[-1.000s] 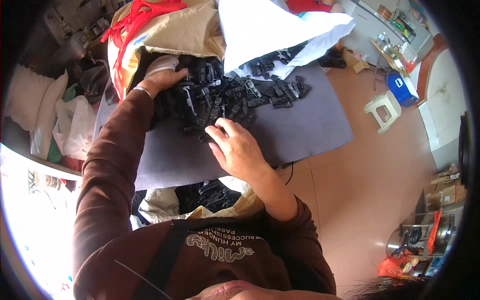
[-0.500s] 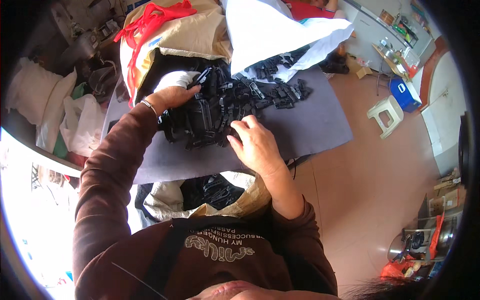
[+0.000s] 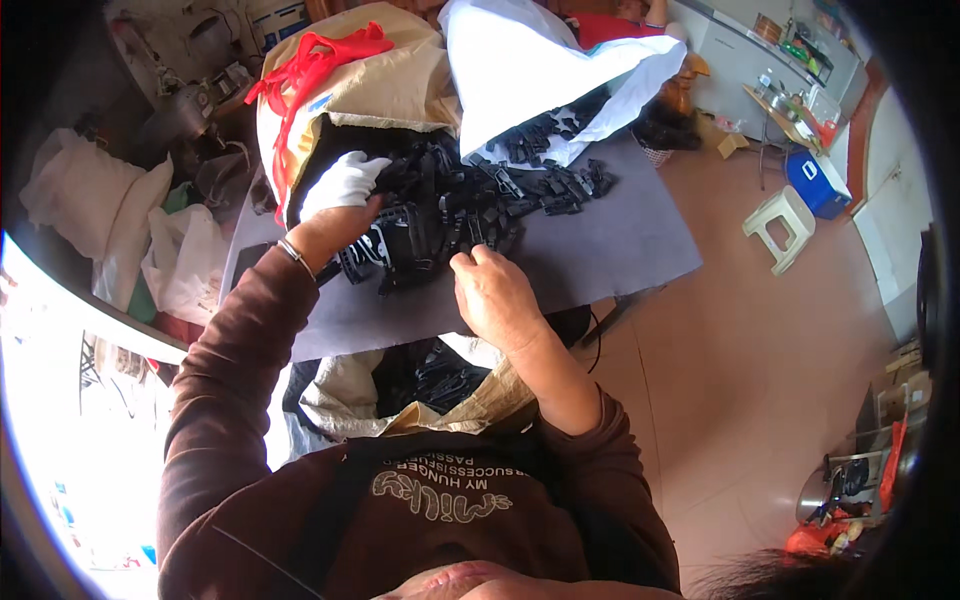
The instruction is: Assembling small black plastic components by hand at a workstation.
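A heap of black plastic parts, small and clip-like, covers the middle of a dark grey tabletop. My left hand, in a white glove that leaves the thumb bare, reaches over the heap's left side with fingers apart, at the mouth of a yellowish woven sack. Several parts with pale edges lie beside my left wrist. At the heap's near edge, my bare right hand has its thumb and fingers drawn together. Whatever its fingertips hold is too small to make out.
A white sack lies open toward the heap. Below the table's near edge, another sack holds more black parts. White bundles sit at left. A stool and blue box stand on the right. Someone in red is beyond.
My left hand has turned and spread its gloved fingers, off the light-edged part it was touching. My right hand has drawn slightly left and nearer me. Some parts in the heap have shifted.
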Available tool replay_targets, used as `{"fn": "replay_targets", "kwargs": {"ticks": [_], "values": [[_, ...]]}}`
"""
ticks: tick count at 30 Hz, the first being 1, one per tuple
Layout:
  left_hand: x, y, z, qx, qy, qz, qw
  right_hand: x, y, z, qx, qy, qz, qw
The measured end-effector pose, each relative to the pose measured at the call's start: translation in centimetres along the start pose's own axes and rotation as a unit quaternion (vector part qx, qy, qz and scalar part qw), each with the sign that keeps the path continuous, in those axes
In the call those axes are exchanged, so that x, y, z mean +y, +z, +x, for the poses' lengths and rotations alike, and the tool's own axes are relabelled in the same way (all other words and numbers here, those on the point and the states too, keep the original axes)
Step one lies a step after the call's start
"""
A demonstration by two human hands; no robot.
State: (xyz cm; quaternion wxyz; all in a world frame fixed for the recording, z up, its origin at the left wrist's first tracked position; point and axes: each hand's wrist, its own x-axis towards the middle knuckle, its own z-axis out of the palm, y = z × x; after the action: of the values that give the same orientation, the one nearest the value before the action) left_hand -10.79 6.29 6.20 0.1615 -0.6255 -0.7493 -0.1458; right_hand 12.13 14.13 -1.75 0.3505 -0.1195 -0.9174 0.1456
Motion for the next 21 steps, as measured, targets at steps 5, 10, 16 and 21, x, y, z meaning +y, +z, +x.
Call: {"fn": "replay_targets", "kwargs": {"ticks": [5,10,16,21], "values": [[-1.6,0.5,-1.5,0.042,-0.021,-0.041,0.998,-0.4,-0.9,0.0,-0.019,0.019,-0.008,1.0],[-1.2,0.2,-1.8,0.024,-0.08,-0.065,0.994,0.6,-0.9,-1.1,0.024,0.027,-0.021,0.999],[-3.0,1.9,-2.1,0.113,-0.109,-0.147,0.977,0.2,-1.1,-1.2,0.019,0.064,-0.062,0.996],[-4.3,3.6,-2.8,0.215,-0.157,-0.307,0.914,-1.5,-2.7,-2.7,0.078,0.033,0.022,0.996]]}}
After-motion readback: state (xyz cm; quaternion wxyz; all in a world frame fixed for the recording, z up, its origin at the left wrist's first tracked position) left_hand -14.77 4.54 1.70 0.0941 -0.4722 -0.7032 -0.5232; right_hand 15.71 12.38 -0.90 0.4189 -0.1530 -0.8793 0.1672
